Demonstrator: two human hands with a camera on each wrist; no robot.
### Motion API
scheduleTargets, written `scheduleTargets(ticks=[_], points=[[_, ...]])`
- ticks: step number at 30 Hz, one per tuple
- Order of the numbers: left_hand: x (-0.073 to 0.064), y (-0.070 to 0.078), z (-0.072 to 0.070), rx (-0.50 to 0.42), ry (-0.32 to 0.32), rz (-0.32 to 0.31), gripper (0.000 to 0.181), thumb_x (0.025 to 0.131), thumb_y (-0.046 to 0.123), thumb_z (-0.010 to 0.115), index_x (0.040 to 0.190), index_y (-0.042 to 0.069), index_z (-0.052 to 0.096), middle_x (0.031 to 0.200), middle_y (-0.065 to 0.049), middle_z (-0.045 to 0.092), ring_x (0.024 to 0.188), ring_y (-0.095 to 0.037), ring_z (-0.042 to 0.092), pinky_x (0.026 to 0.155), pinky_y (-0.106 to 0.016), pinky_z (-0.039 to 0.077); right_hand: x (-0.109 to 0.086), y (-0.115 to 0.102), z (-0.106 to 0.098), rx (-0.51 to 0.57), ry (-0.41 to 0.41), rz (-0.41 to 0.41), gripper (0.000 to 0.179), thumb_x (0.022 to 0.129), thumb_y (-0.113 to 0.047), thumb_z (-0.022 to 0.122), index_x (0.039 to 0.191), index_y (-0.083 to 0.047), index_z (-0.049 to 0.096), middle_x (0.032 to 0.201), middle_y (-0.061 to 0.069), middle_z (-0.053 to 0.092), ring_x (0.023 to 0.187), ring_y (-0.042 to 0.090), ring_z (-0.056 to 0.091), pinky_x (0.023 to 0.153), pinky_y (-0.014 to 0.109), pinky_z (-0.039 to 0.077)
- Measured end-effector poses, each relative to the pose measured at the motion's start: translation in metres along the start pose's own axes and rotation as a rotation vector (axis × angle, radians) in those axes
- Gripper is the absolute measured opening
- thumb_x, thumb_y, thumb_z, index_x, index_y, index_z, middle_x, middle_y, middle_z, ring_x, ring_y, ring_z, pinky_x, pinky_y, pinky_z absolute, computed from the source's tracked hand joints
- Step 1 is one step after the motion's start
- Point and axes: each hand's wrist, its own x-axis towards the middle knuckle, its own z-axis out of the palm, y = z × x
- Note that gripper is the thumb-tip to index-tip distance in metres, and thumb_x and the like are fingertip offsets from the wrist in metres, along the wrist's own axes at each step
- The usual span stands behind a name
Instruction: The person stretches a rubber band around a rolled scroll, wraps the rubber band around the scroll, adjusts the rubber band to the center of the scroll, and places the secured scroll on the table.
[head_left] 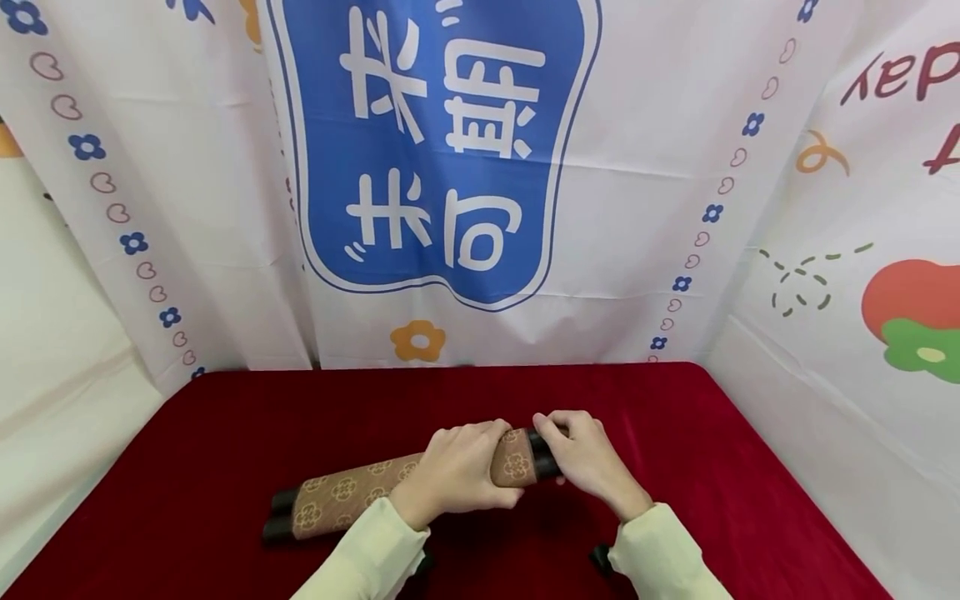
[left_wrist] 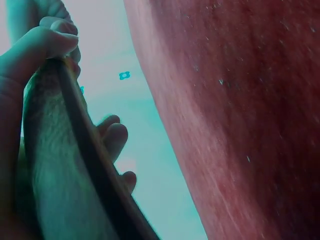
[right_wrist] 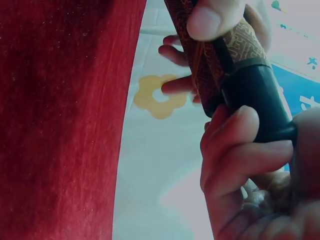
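A scroll (head_left: 345, 497) in brown cloth with gold flower motifs is rolled up on two rollers and slants over the red table. Pairs of black roller ends (head_left: 278, 527) stick out at both ends. The left hand (head_left: 459, 468) grips the scroll right of its middle, thumb on the near side and fingers over the far side. At the right end, the right hand (head_left: 588, 457) holds a black roller end (right_wrist: 252, 95) between thumb and curled fingers. Background shows between the scroll (left_wrist: 65, 165) and the table in the left wrist view, so this part appears raised.
Dark red velvety cloth (head_left: 645, 417) covers the table. White printed curtains (head_left: 622, 250) hang behind it and along both sides, close to its edges. Small black pieces (head_left: 601, 558) show at the right cuff.
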Motion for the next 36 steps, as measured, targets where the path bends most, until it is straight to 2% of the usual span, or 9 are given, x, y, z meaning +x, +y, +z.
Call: scheduleTargets(ticks=[4,7,11,16,24,28,32,36], points=[[-0.005,-0.005,-0.002,0.011,-0.008,-0.031,0.058,0.07,0.053,0.082,0.114,0.019,0.065,0.085,0.01,0.065,0.063,-0.005,0.051,0.05,-0.025,0.04,0.002,0.001,-0.001,0.0,0.024,0.02,0.031,0.109,-0.034,0.057,0.094,-0.014,0.076,0.078,0.008,0.066,0.051,0.022,0.059,0.051,0.037,0.056],[-0.003,-0.001,-0.003,0.034,0.015,-0.012,0.07,0.071,0.058,0.083,0.125,0.018,0.066,0.101,0.007,0.071,0.074,-0.007,0.06,0.055,-0.026,0.044,0.001,0.002,-0.001,0.0,0.036,0.03,0.031,0.109,-0.034,0.057,0.096,-0.014,0.077,0.081,0.008,0.066,0.055,0.021,0.058,0.051,0.037,0.056],[0.005,0.011,-0.003,0.044,0.023,0.015,0.084,0.073,0.069,0.082,0.137,0.019,0.063,0.119,0.006,0.072,0.093,-0.01,0.068,0.064,-0.029,0.052,0.0,0.001,-0.001,0.002,0.036,0.028,0.031,0.109,-0.034,0.057,0.099,-0.014,0.077,0.084,0.007,0.068,0.058,0.021,0.059,0.051,0.035,0.055],[0.006,0.014,0.002,0.015,-0.012,-0.007,0.076,0.079,0.069,0.078,0.134,0.019,0.063,0.117,0.005,0.073,0.097,-0.011,0.068,0.066,-0.032,0.053,-0.001,0.001,0.0,0.01,0.026,0.019,0.032,0.109,-0.035,0.057,0.098,-0.014,0.078,0.08,0.007,0.068,0.053,0.02,0.059,0.05,0.035,0.055],[-0.009,-0.004,-0.001,0.034,-0.017,-0.063,0.068,0.076,0.064,0.082,0.125,0.02,0.065,0.102,0.007,0.072,0.081,-0.008,0.06,0.059,-0.029,0.044,0.003,0.004,-0.003,-0.008,0.03,0.024,0.032,0.109,-0.035,0.057,0.093,-0.014,0.076,0.079,0.007,0.066,0.053,0.022,0.058,0.05,0.036,0.055],[-0.01,-0.003,-0.004,0.056,-0.001,-0.052,0.078,0.075,0.066,0.082,0.132,0.016,0.064,0.115,0.002,0.074,0.09,-0.013,0.067,0.064,-0.033,0.052,0.003,0.004,-0.003,-0.018,0.037,0.042,0.032,0.109,-0.035,0.057,0.093,-0.015,0.076,0.08,0.007,0.066,0.056,0.022,0.059,0.051,0.036,0.056],[-0.003,0.007,-0.003,0.042,0.008,-0.03,0.09,0.076,0.071,0.08,0.143,0.014,0.06,0.13,0.0,0.072,0.107,-0.017,0.07,0.073,-0.039,0.058,0.002,0.002,-0.002,-0.016,0.042,0.044,0.031,0.109,-0.034,0.056,0.097,-0.015,0.077,0.081,0.007,0.067,0.056,0.023,0.059,0.05,0.036,0.055],[0.001,0.011,0.001,0.017,-0.002,-0.023,0.083,0.079,0.07,0.079,0.14,0.016,0.062,0.124,0.002,0.073,0.102,-0.014,0.07,0.069,-0.036,0.057,0.0,-0.001,0.0,-0.001,0.029,0.034,0.032,0.109,-0.035,0.057,0.098,-0.014,0.077,0.081,0.007,0.067,0.053,0.022,0.059,0.05,0.036,0.055]])
